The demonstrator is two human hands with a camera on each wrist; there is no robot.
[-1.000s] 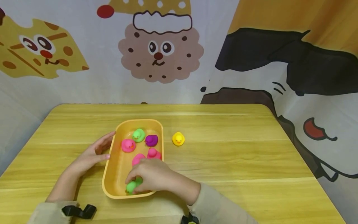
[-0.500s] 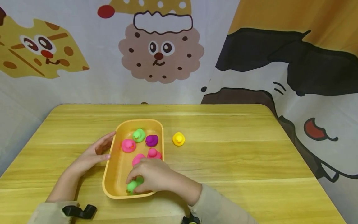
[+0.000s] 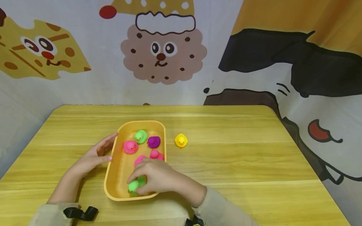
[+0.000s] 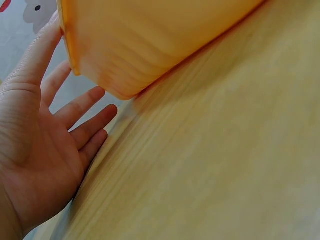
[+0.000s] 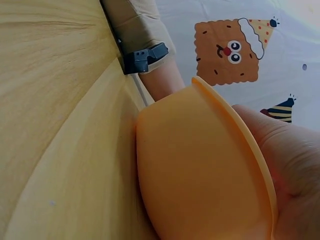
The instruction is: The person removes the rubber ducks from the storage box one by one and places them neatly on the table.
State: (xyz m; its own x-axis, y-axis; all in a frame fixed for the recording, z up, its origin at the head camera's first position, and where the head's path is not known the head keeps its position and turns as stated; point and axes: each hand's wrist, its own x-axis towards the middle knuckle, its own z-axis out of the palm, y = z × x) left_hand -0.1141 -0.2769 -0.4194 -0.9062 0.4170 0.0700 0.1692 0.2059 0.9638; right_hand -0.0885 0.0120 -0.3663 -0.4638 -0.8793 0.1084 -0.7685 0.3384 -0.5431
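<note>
An orange plastic tray (image 3: 109,179) stands on the wooden table with several rubber ducks in it. My left hand (image 3: 91,157) rests against its left side, fingers extended; in the left wrist view the left hand (image 4: 55,125) touches the rim with the thumb. My right hand (image 3: 155,174) reaches over the near right rim and grips a green rubber duck (image 3: 133,185) between thumb and fingers. In the right wrist view, the tray wall (image 5: 200,165) hides most of the right hand (image 5: 295,165). Just beyond that hand lie two pink ducks, one (image 3: 156,154) by the right wall.
Toward the tray's far end sit another green duck (image 3: 140,137), a purple duck (image 3: 154,142) and a pink duck (image 3: 130,147). A yellow duck (image 3: 181,140) stands on the table (image 3: 240,150) right of the tray. A printed cartoon curtain (image 3: 107,88) hangs behind.
The green duck in my right hand has turned slightly, with its body showing more beside the fingers. The left hand and the tray have stayed in place.
</note>
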